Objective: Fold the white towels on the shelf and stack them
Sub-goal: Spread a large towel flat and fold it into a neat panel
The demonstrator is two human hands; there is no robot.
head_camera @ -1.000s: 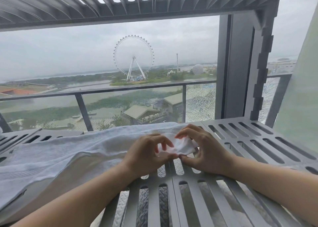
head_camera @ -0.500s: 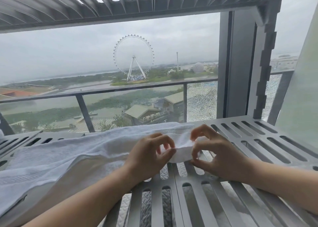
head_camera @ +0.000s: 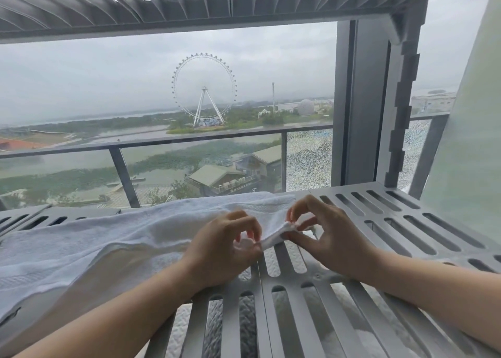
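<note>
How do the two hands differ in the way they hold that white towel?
The left hand pinches the towel nearer the camera; the right hand pinches it farther back and slightly higher. The left hand lies beside the towel's bulk, the right hand over the bare shelf. Both pinch one end with thumb and forefinger.

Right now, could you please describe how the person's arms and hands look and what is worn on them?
The left forearm and right forearm are bare to the frame's edge, no sleeve in view. The left hand and right hand wear no gloves; no ring, watch or bracelet shows on either.
</note>
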